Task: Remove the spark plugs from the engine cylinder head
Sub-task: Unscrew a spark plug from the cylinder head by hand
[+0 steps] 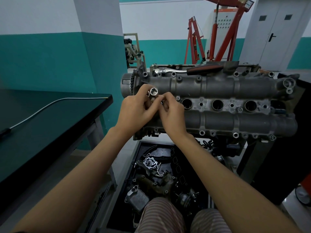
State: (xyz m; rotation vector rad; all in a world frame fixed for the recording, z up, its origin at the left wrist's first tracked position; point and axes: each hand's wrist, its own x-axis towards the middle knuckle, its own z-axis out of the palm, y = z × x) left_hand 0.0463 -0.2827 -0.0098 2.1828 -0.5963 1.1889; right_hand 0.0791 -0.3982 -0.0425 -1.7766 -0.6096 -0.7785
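The left hand (134,110) curls its fingers (143,90) round a socket (153,93), open hex end tilted up toward the camera. The right hand (171,113) pinches its fingertips (165,97) together against the lower part of the socket; what they pinch is hidden, and no plug is visible. Judgement: both hands work the socket close together to free or seat something in it, holding it clear of the wells.

Both hands sit over the left end of the head (210,101). At 3 o'clock from the socket, three wells (217,104) stand open in a row; whether plugs remain deep inside cannot be told. A fourth well, if present, is covered by the hands.

At 1 o'clock, a ratchet (186,70) lies parked along the far edge of the head, within reach. At 6 o'clock, a tray (143,147) of parts sits below the head. At 9 o'clock stands the desk (67,115), carrying a cable (42,110).
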